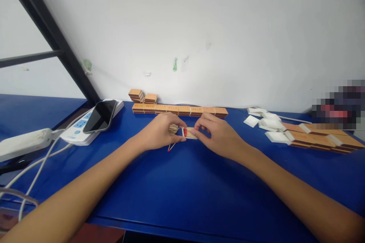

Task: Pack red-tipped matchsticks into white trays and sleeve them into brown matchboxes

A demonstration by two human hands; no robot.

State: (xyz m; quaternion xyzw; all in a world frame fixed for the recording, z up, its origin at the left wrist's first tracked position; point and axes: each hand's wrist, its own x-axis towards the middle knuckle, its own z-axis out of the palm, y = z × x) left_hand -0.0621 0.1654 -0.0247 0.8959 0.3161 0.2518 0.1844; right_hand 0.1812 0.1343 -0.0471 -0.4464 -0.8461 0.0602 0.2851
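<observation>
A small white matchbox tray (194,138) filled with red-headed matches (188,133) lies on the blue table between my hands. My left hand (164,131) grips the tray's left end between thumb and forefinger. At the tray's right side, my right hand (215,133) has its thumb and fingertips closed at the matches and tray edge; its other fingers are curled. A pile of loose matches (172,129) sits beside my left hand and is partly hidden by it. Two stray matches (170,147) with red heads stick out below that hand.
Closed matchboxes (184,111) form a row along the wall, with short stacks (136,95) at its left end. White trays (269,121) and orange box sleeves (310,136) lie at the right. A phone (100,115) rests on a power strip (81,136) at the left, among white cables.
</observation>
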